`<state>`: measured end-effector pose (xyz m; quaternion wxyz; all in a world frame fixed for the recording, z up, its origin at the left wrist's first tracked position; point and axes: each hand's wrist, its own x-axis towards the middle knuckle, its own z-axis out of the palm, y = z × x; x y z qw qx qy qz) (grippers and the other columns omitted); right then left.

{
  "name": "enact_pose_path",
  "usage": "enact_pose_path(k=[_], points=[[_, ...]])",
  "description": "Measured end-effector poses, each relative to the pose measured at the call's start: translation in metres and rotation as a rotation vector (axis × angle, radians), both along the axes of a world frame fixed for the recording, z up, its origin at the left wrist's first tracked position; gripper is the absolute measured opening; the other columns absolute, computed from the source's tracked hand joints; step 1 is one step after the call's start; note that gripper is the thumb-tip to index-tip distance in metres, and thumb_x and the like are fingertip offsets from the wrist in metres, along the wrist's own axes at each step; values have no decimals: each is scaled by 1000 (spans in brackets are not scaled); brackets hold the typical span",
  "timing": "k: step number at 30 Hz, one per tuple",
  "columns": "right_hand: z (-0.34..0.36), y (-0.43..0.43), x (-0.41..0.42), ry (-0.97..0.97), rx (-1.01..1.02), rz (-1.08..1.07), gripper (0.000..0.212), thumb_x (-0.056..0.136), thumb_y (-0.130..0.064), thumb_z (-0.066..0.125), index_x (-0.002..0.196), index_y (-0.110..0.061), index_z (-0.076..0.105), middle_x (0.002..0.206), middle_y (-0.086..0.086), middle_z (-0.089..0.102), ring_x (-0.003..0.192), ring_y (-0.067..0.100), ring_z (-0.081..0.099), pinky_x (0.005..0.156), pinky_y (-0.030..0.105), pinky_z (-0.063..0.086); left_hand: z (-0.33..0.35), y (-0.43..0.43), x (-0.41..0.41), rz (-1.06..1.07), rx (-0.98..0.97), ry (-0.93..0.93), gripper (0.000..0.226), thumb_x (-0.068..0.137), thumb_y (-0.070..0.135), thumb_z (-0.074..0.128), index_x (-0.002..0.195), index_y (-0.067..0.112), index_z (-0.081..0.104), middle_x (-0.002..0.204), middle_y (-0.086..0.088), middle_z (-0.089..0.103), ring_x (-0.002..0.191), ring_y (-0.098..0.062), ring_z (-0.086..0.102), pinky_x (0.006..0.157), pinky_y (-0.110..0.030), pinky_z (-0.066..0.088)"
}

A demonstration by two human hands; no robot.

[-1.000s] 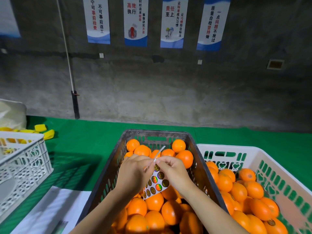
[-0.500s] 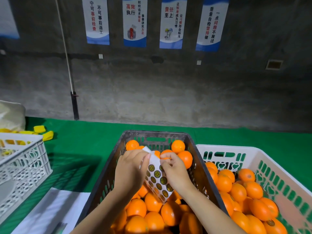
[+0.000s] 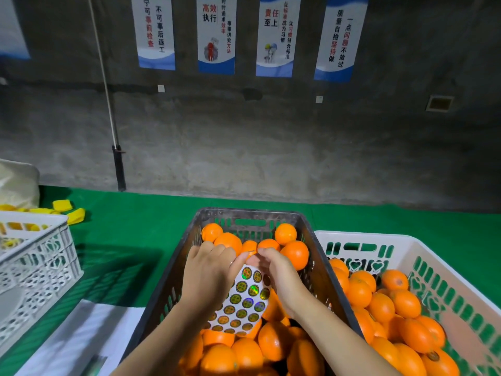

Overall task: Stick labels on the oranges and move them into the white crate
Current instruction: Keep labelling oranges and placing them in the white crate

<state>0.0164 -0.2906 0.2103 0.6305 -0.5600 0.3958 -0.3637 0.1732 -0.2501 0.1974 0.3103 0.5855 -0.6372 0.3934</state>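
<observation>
Holding oranges [image 3: 295,253]: dark crate [image 3: 244,213], white crate [image 3: 379,237].

The table [image 3: 141,226] is covered with green cloth. A dark crate [image 3: 252,213] stands at centre near the front edge. A white crate [image 3: 379,236] stands just beside it on the right, walls close together. A second white crate, the left crate [image 3: 40,267], stands well apart. A white sheet [image 3: 89,329] lies flat between the left crate and the dark crate. Yellow pieces [image 3: 70,211] and a pale bag [image 3: 16,183] lie at the far left.
</observation>
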Motion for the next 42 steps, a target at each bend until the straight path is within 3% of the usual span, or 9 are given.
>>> enact_pose_path(k=[2, 6, 10, 15, 19, 26, 30, 37, 42], points=[[0, 0, -2, 3, -17, -29, 35, 87, -46, 63, 84, -16, 80, 93, 6, 77, 87, 21, 71, 81, 31, 49, 0, 0, 0, 5, 5, -14, 51, 98, 47, 46, 55, 18, 47, 50, 0, 43, 53, -23, 40, 50, -37, 36], [4, 3, -3, -61, -34, -32, 24, 73, -41, 68, 71, -18, 74, 81, 7, 72, 79, 15, 66, 74, 27, 46, 2, -1, 1, 9, -40, -70, 52, 99, 47, 44, 56, 18, 47, 52, -1, 41, 55, -22, 40, 51, -37, 33], [2, -3, -6, -73, -8, -114, 23, 89, -24, 66, 70, -16, 76, 81, 5, 73, 83, 16, 68, 81, 29, 48, 1, -2, 2, 9, -13, -90, 51, 97, 51, 48, 58, 17, 49, 55, -1, 41, 57, -22, 41, 52, -38, 34], [-12, -17, -13, 9, 31, -374, 28, 100, -25, 58, 76, -15, 68, 67, 2, 67, 75, 20, 62, 78, 36, 53, -1, 0, 1, 41, 60, 4, 53, 97, 52, 48, 58, 16, 48, 53, -2, 39, 56, -22, 37, 51, -37, 32], [-29, -32, -14, 12, 131, -482, 24, 104, -23, 49, 92, -14, 68, 77, 6, 69, 80, 22, 63, 83, 41, 54, -1, 3, 2, 50, 124, 89, 53, 96, 51, 46, 57, 16, 45, 52, -2, 39, 54, -20, 34, 50, -35, 30], [-41, -58, -25, -73, 259, -599, 16, 102, -24, 55, 113, -25, 66, 93, 5, 72, 89, 19, 65, 80, 38, 48, 1, 6, 0, 51, 188, 146, 53, 93, 52, 44, 53, 17, 42, 49, 0, 38, 52, -19, 34, 50, -33, 30], [-44, -60, -19, -179, 363, -668, 9, 96, -24, 65, 98, -17, 70, 96, 3, 74, 89, 18, 66, 76, 36, 48, 4, 5, -1, 25, 182, 157, 52, 93, 47, 43, 51, 16, 40, 49, -1, 39, 51, -21, 36, 51, -33, 31], [-48, -70, -17, -251, 482, -773, 19, 93, -16, 71, 77, -6, 69, 78, 7, 71, 75, 17, 64, 91, 46, 54, 8, 6, -7, -10, 205, 172, 53, 94, 44, 40, 49, 15, 41, 49, -2, 43, 50, -22, 40, 50, -34, 37], [-56, -70, -13, -135, 576, -833, 52, 83, -48, 77, 98, -2, 58, 99, 11, 65, 94, 30, 58, 96, 55, 51, 8, 8, -7, -33, 188, 179, 53, 94, 43, 42, 50, 14, 41, 49, -2, 43, 51, -23, 41, 51, -34, 37]])
